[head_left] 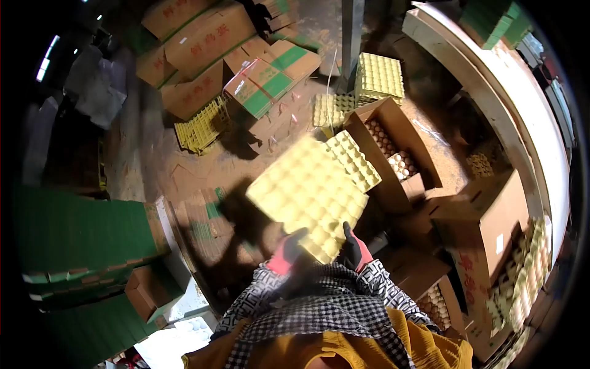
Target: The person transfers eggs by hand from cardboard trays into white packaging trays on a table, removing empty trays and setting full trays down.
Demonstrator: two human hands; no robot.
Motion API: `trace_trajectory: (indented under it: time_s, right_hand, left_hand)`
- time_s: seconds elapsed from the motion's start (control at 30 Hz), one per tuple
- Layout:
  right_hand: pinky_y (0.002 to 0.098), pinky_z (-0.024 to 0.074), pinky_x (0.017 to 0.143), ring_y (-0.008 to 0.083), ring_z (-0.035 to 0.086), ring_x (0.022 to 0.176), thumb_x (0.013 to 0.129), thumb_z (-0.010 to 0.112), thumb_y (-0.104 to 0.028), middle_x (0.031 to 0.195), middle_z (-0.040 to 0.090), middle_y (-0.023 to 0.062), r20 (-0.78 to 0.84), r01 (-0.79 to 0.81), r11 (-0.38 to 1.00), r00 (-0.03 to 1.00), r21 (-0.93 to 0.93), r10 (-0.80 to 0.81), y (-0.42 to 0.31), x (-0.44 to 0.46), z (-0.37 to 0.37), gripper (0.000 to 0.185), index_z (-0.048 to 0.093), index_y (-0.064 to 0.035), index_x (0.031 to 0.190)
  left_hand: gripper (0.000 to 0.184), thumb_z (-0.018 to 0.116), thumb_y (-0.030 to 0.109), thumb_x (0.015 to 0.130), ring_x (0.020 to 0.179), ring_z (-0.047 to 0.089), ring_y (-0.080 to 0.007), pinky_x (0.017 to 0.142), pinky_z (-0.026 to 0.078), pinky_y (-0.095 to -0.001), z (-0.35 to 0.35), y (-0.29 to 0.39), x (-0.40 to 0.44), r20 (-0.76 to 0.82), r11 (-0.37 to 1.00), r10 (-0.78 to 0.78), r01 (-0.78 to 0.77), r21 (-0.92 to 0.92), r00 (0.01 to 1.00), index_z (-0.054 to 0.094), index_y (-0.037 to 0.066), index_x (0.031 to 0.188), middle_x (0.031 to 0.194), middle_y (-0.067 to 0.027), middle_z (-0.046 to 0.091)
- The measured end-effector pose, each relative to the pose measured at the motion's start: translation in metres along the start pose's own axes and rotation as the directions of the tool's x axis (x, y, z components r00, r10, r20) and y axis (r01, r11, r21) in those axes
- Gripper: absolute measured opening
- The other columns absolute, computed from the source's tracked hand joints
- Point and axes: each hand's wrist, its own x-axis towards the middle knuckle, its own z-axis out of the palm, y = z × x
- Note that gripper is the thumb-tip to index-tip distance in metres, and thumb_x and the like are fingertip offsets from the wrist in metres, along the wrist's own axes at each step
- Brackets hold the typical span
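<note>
A pale yellow egg tray (307,190) is held up in front of my body, tilted, with no eggs showing on it. My left hand (290,249), in a pink and dark glove, grips its near-left edge and is slightly blurred. On the near-right edge, my right hand (355,247) is closed, its dark thumb lying over the rim. Fingers below the tray are hidden. Just beyond its far-right edge shows a second egg tray (353,161), next to an open carton (384,190) with brown and pale eggs (401,165) inside.
Stacked egg trays (380,77) stand by a metal post (353,37). Printed cartons (209,43) are piled at the back left, near a yellow crate-like stack (203,125). Green flattened cartons (86,237) fill the left. Another carton (482,227) and tilted egg trays (522,277) are at right.
</note>
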Motion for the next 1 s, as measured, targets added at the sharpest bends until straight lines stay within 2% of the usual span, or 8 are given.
trace_trajectory:
  time_s: [0.1,0.27,0.47,0.57,0.6,0.77,0.87,1.0]
  right_hand:
    - [0.0307,0.0514,0.084,0.0159,0.063,0.094,0.095,0.060,-0.008,0.110,0.066,0.0072,-0.092,0.479,0.845,0.855,-0.238,-0.511,-0.055,0.094,0.008,0.028,0.060,0.0018,0.121]
    - [0.0321,0.0511,0.088,0.0208,0.064,0.102,0.089,0.066,-0.002,0.114,0.067,0.0101,-0.397,0.469,0.757,0.654,-0.455,-0.644,-0.067,0.240,-0.118,0.038,0.054,0.0040,0.124]
    - [0.0341,0.0504,0.093,0.0260,0.066,0.104,0.085,0.066,-0.007,0.113,0.069,0.0137,-0.481,-0.009,0.688,0.721,-0.726,-0.499,-0.081,0.317,-0.164,0.035,0.060,0.0022,0.119]
    - [0.0387,0.0490,0.096,0.0317,0.063,0.111,0.088,0.063,-0.023,0.120,0.067,0.0152,-0.153,-0.237,-0.074,0.806,-0.969,-0.571,-0.101,0.302,-0.145,0.038,0.063,-0.0015,0.119]
    - [0.0391,0.0489,0.096,0.0321,0.063,0.111,0.088,0.063,-0.024,0.119,0.067,0.0156,-0.089,-0.221,-0.176,0.828,-0.959,-0.553,-0.102,0.300,-0.136,0.038,0.064,-0.0017,0.118]
    - [0.0411,0.0488,0.095,0.0343,0.063,0.110,0.087,0.062,-0.030,0.118,0.067,0.0174,0.057,-0.086,-0.318,0.908,-0.944,-0.414,-0.094,0.307,-0.076,0.041,0.065,-0.0030,0.118]
    - [0.0423,0.0487,0.095,0.0356,0.062,0.110,0.087,0.061,-0.034,0.118,0.067,0.0185,0.066,-0.070,-0.364,0.935,-0.929,-0.349,-0.082,0.300,-0.037,0.043,0.065,-0.0038,0.117]
    - [0.0439,0.0487,0.094,0.0373,0.062,0.109,0.087,0.060,-0.039,0.117,0.066,0.0200,0.075,-0.055,-0.424,0.956,-0.904,-0.284,-0.069,0.279,-0.003,0.046,0.066,-0.0049,0.117]
  left_hand:
    - [0.047,0.069,-0.002,0.083,0.106,0.063,-0.0175,0.089,0.051,-0.0281,0.025,0.010,0.136,0.160,0.899,0.023,-0.090,0.429,0.987,0.054,-0.002,0.127,0.118,-0.0073,0.065]
    - [0.032,0.069,0.014,0.091,0.090,0.061,-0.0112,0.080,0.050,-0.0236,-0.026,-0.066,0.223,-0.145,0.896,0.051,0.019,0.443,0.988,0.058,-0.001,0.117,0.106,-0.0051,0.065]
    - [0.028,0.065,0.016,0.092,0.091,0.062,-0.0195,0.074,0.053,-0.0359,-0.131,-0.109,0.111,-0.230,0.670,-0.059,0.209,0.712,0.971,0.060,-0.001,0.113,0.102,-0.0102,0.066]
    - [0.035,0.064,0.018,0.094,0.099,0.062,-0.0191,0.084,0.051,-0.0324,-0.144,-0.075,0.078,-0.414,0.808,-0.196,0.386,0.445,0.889,0.057,0.000,0.123,0.112,-0.0112,0.065]
    - [0.038,0.063,0.019,0.095,0.102,0.061,-0.0185,0.088,0.050,-0.0301,-0.139,-0.054,0.073,-0.483,0.875,-0.254,0.412,0.255,0.838,0.056,0.000,0.127,0.117,-0.0114,0.064]
    - [0.033,0.060,0.021,0.097,0.098,0.064,-0.0195,0.087,0.051,-0.0304,-0.181,-0.041,0.055,-0.511,0.714,0.156,0.261,0.649,0.845,0.060,-0.001,0.122,0.110,-0.0124,0.067]
    - [0.040,0.057,0.031,0.095,0.105,0.061,-0.0292,0.088,0.050,-0.0366,-0.155,0.000,0.023,-0.520,0.849,0.119,0.186,0.495,0.846,0.061,-0.001,0.119,0.115,-0.0171,0.065]
    - [0.043,0.064,0.032,0.095,0.101,0.062,-0.0164,0.091,0.049,-0.0309,-0.147,0.002,-0.040,-0.482,0.793,0.232,0.122,0.596,0.845,0.061,-0.002,0.122,0.110,-0.0090,0.069]
